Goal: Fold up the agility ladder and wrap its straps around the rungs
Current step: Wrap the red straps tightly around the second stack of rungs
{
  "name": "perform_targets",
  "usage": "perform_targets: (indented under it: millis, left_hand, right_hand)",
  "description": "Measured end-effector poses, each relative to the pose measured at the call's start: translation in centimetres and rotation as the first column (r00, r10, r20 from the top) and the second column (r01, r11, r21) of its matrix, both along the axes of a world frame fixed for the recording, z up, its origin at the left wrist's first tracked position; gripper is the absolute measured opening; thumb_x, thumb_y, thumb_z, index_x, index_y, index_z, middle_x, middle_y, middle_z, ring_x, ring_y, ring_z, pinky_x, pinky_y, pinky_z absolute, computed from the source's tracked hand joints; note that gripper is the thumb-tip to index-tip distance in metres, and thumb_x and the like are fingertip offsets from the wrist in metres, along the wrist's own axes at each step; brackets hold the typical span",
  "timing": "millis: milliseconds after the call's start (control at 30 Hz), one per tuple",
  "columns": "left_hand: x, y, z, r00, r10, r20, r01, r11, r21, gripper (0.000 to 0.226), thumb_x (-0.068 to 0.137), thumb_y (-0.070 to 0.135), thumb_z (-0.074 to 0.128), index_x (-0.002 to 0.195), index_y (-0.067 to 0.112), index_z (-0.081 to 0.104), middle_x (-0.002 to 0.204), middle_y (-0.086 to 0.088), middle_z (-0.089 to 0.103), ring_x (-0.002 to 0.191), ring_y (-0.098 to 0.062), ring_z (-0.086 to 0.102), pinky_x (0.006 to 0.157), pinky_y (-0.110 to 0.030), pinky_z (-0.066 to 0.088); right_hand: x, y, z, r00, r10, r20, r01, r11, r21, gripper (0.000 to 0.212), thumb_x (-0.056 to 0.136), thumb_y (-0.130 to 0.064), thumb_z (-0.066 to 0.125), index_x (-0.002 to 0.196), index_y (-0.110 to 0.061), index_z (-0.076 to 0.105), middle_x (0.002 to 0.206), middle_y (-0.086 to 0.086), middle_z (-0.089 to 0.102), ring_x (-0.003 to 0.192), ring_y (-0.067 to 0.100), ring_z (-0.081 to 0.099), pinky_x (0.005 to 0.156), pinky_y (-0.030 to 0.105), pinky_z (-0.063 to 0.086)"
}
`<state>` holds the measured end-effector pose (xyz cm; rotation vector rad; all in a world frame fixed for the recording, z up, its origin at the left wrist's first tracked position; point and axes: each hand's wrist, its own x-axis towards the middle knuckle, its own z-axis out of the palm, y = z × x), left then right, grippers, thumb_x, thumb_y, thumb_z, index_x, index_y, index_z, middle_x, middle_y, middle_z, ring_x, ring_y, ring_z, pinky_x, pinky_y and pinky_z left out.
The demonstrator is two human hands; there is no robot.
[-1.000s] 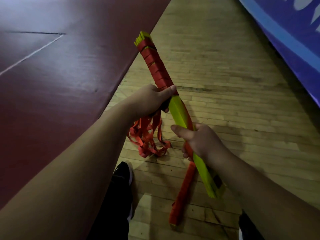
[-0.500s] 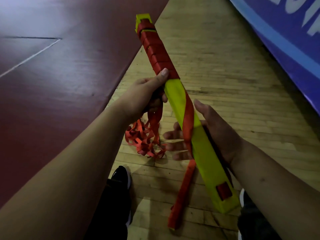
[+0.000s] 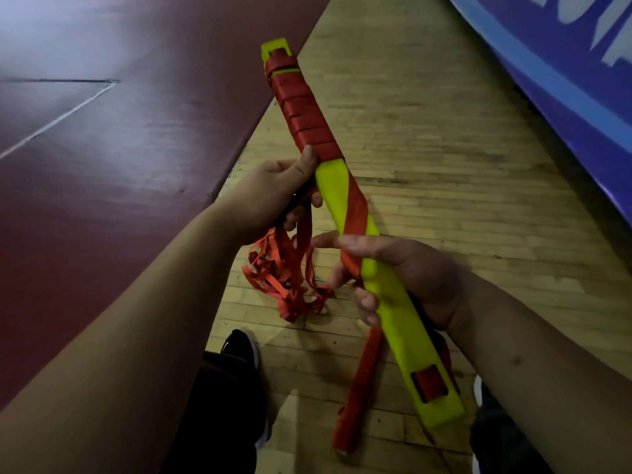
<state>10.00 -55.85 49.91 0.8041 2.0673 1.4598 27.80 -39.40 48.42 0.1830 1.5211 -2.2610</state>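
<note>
Left hand (image 3: 270, 196), right hand (image 3: 420, 278) grip rungs (image 3: 400, 323); shoe (image 3: 241, 352) shows swoosh.

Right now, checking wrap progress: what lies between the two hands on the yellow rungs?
In the head view, bare yellow rungs crossed by one slanting red strap, between left hand and right hand.

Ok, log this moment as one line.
step: strap wrap partway; left hand: grips rung bundle; right hand: holds bundle and red strap; loose straps: dangling

The person's arms (image 3: 136, 319) are bare. The person wears black trousers (image 3: 222, 422) and a black shoe (image 3: 244, 354) with a small white mark and a white sole.
</note>
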Motion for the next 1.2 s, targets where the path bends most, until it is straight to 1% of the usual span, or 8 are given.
perform_targets:
  millis: [167, 267, 367, 567, 767, 900, 1033, 1200]
  left_hand:
    - [-0.1, -0.1, -0.3, 0.997, 0.034, -0.067, -0.041, 0.994, -0.103, 0.065, 0.11, 0.064, 0.044, 0.081, 0.011, 0.067, 0.054, -0.004, 0.054, 0.042, -0.015, 0.042, 0.046, -0.025, 0.035]
    - [-0.1, 0.3, -0.7, 0.995, 0.081, -0.053, -0.088, 0.987, -0.132, 0.06, 0.11, 0.06, 0.049, 0.081, 0.011, 0.069, 0.054, 0.001, 0.06, 0.042, -0.013, 0.045, 0.046, -0.024, 0.039]
    - [-0.4, 0.5, -1.6, 0.987, 0.134, -0.093, -0.15, 0.969, -0.198, 0.062, 0.106, 0.064, 0.057, 0.081, 0.011, 0.076, 0.064, -0.018, 0.065, 0.045, -0.02, 0.05, 0.048, -0.027, 0.041]
    - [-0.1, 0.5, -1.7, 0.989, 0.132, -0.062, -0.143, 0.953, -0.265, 0.061, 0.109, 0.06, 0.052, 0.086, 0.009, 0.074, 0.053, -0.001, 0.059, 0.043, -0.013, 0.05, 0.048, -0.026, 0.043]
    - [0.3, 0.6, -1.6, 0.984, 0.176, -0.017, -0.173, 0.946, -0.275, 0.071, 0.096, 0.077, 0.059, 0.083, 0.008, 0.074, 0.053, -0.001, 0.058, 0.045, -0.013, 0.052, 0.052, -0.029, 0.046]
    - [0.1, 0.8, -1.5, 0.979, 0.205, 0.008, -0.198, 0.953, -0.229, 0.065, 0.093, 0.075, 0.067, 0.078, 0.012, 0.07, 0.057, -0.004, 0.056, 0.049, -0.017, 0.051, 0.057, -0.033, 0.044]
    - [-0.5, 0.7, -1.0, 0.985, 0.156, 0.078, -0.144, 0.981, -0.133, 0.063, 0.092, 0.077, 0.068, 0.084, 0.014, 0.067, 0.066, -0.008, 0.054, 0.054, -0.019, 0.049, 0.059, -0.033, 0.041]
    - [-0.1, 1.1, -0.6, 0.98, -0.016, 0.198, -0.004, 0.995, 0.099, 0.054, 0.106, 0.062, 0.056, 0.08, 0.014, 0.058, 0.064, -0.005, 0.045, 0.054, -0.019, 0.04, 0.053, -0.029, 0.035]
  right_hand:
    - [-0.4, 0.1, -0.7, 0.994, -0.106, 0.0, 0.103, 0.96, 0.259, 0.037, 0.105, -0.032, 0.068, 0.136, -0.012, 0.066, 0.1, 0.017, 0.079, 0.062, 0.022, 0.065, 0.057, 0.037, 0.055]
    - [-0.7, 0.2, -1.3, 0.988, -0.152, 0.026, 0.135, 0.931, 0.34, 0.038, 0.103, -0.032, 0.072, 0.134, -0.013, 0.066, 0.099, 0.017, 0.081, 0.065, 0.025, 0.069, 0.06, 0.039, 0.058]
    - [-1.1, 0.2, -1.9, 0.974, -0.219, 0.054, 0.168, 0.865, 0.472, 0.033, 0.101, -0.033, 0.075, 0.128, -0.015, 0.067, 0.093, 0.012, 0.083, 0.066, 0.028, 0.072, 0.061, 0.04, 0.059]
    - [-2.2, -0.2, -3.0, 0.966, -0.256, -0.021, 0.192, 0.663, 0.724, 0.017, 0.101, -0.033, 0.075, 0.108, -0.017, 0.071, 0.082, 0.006, 0.082, 0.06, 0.027, 0.077, 0.05, 0.035, 0.06]
    - [-3.6, -1.5, -3.3, 0.967, -0.253, 0.009, 0.128, 0.517, 0.847, 0.055, 0.107, -0.04, 0.066, 0.156, -0.022, 0.049, 0.095, 0.003, 0.081, 0.068, 0.022, 0.078, 0.056, 0.029, 0.057]
    - [-3.9, -1.4, -3.6, 0.971, -0.239, -0.002, 0.139, 0.558, 0.818, 0.039, 0.102, -0.048, 0.071, 0.128, -0.019, 0.067, 0.088, 0.002, 0.083, 0.067, 0.023, 0.08, 0.065, 0.039, 0.066]
    - [-3.0, -0.3, -1.8, 0.98, -0.196, 0.042, 0.131, 0.785, 0.605, 0.051, 0.086, -0.074, 0.075, 0.109, -0.028, 0.075, 0.099, 0.003, 0.084, 0.09, 0.028, 0.081, 0.091, 0.051, 0.065]
    - [-2.1, 0.2, -0.5, 0.99, -0.046, 0.137, 0.013, 0.974, 0.228, 0.09, 0.091, -0.085, 0.047, 0.123, -0.005, 0.073, 0.12, 0.018, 0.078, 0.069, 0.017, 0.066, 0.062, 0.031, 0.055]
